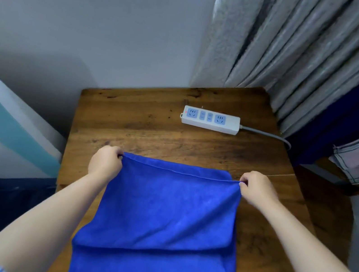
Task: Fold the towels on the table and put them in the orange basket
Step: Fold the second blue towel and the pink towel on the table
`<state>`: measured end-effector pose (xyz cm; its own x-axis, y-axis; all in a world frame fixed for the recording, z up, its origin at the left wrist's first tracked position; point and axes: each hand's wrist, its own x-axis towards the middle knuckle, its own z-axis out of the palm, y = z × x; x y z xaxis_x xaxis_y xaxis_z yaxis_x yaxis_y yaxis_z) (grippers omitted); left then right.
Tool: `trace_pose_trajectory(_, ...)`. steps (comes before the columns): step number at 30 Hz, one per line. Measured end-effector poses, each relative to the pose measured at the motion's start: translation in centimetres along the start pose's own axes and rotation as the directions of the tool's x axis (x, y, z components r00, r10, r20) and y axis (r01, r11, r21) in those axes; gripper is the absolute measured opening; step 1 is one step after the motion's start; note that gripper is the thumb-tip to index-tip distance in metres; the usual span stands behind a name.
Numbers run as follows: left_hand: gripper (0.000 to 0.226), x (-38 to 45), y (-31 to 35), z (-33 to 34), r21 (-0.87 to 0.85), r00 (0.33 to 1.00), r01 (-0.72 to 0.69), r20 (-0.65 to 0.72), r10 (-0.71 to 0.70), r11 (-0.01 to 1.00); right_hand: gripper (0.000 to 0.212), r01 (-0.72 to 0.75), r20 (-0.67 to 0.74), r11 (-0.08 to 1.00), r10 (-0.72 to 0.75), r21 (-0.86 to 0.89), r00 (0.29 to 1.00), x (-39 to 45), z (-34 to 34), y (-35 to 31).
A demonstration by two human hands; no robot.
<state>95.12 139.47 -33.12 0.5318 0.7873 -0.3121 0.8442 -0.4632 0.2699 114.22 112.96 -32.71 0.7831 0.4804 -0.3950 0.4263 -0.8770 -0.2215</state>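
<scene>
wooden table (142, 127) | blue towel (159, 222) — top edge lifted | left hand (105, 161) pinches left corner, fingers curled | right hand (256, 188) pinches right corner — fingers curled

You have one bright blue towel (163, 223) on the wooden surface (151, 126), its upper layer lifted by two corners and doubled over the lower part, which lies flat toward the near edge.

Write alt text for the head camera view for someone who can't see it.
Two hands, left and right, pinch the far corners of a blue towel lying partly folded on a wooden table. A white power strip sits beyond it, near grey curtains.
</scene>
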Motion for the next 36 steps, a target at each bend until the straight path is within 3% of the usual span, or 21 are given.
trace_pose_trajectory(5,0.038,2.8,-0.3,1.5,0.050,0.999,0.039,0.003,-0.039,0.998,0.020,0.091,0.008,0.994,-0.092,0.062,0.996,3.1,1.3,-1.1)
trace_pose_trajectory(8,0.048,4.4,-0.5,2.3,0.128,0.995,0.031,0.087,-0.042,0.991,0.014,0.172,0.124,0.982,-0.181,0.077,0.976,4.5,1.5,-1.2)
trace_pose_trajectory(10,0.053,5.3,-0.4,2.6,0.224,0.983,-0.007,0.178,-0.034,0.974,0.029,0.239,0.247,0.969,-0.248,0.064,0.937,5.3,1.4,-1.2)
trace_pose_trajectory(13,0.049,6.2,-0.3,2.8,0.343,0.963,-0.100,0.271,0.003,0.934,0.038,0.321,0.377,0.947,-0.302,0.014,0.876,6.0,0.8,-1.1)
trace_pose_trajectory(16,0.041,7.0,-0.5,3.0,0.358,0.956,-0.140,0.293,0.031,0.923,0.030,0.373,0.443,0.926,-0.313,-0.053,0.840,6.5,-0.1,-1.0)
trace_pose_trajectory(23,0.026,7.8,-1.3,3.0,0.354,0.944,-0.215,0.313,0.101,0.910,0.033,0.306,0.422,0.951,-0.264,-0.035,0.867,6.5,-0.7,-0.3)
trace_pose_trajectory(28,0.029,6.9,-1.8,3.1,0.367,0.952,-0.247,0.265,0.154,0.897,0.013,0.250,0.347,0.968,-0.228,-0.019,0.910,6.2,0.0,0.1)
trace_pose_trajectory(36,0.019,5.9,-1.8,2.8,0.370,0.932,-0.336,0.263,0.249,0.866,0.009,0.194,0.287,0.981,-0.186,-0.002,0.940,5.8,0.8,0.0)
